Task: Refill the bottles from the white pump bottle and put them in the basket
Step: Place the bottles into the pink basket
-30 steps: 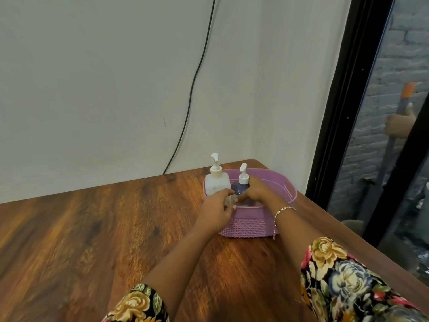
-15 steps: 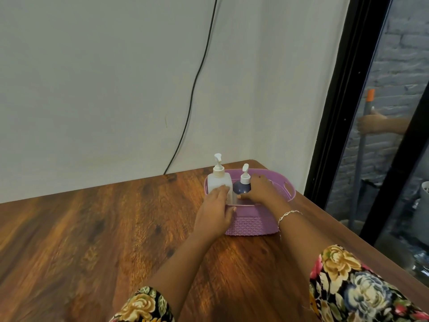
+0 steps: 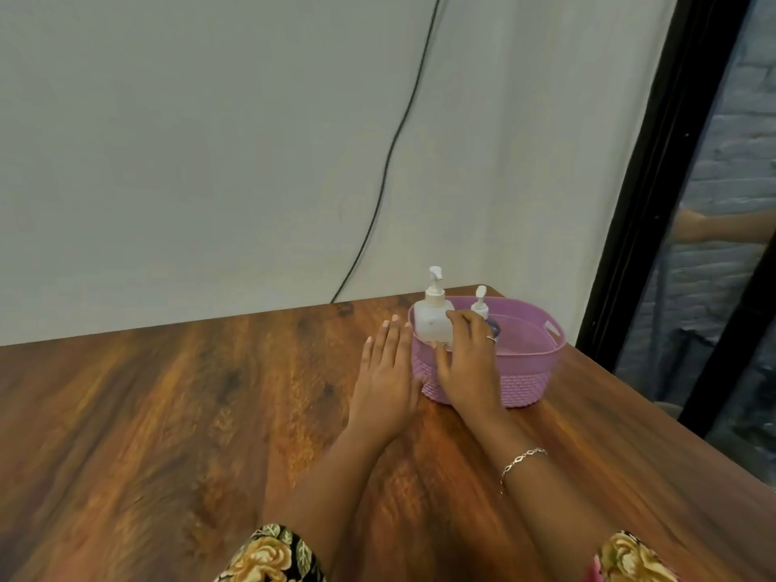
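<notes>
A purple basket (image 3: 529, 371) stands on the wooden table near its far right corner. Two bottles stand upright inside it. One is the white pump bottle (image 3: 432, 323) at the left end, the other a dark blue bottle with a white pump (image 3: 481, 304) just behind and to its right. My right hand (image 3: 468, 363) reaches over the basket's front rim, with fingers round the white bottle's right side and thumb at its front. My left hand (image 3: 386, 371) lies flat with straight fingers just left of the basket, holding nothing.
The wooden table (image 3: 168, 413) stretches to the left and towards me. A black cable (image 3: 390, 161) runs down the white wall behind. A black door frame (image 3: 655, 182) stands to the right of the table's edge, with a person's arm beyond it.
My left hand has come away from the bottles and opened flat beside the basket. My right hand has shifted left from the blue bottle to the white pump bottle.
</notes>
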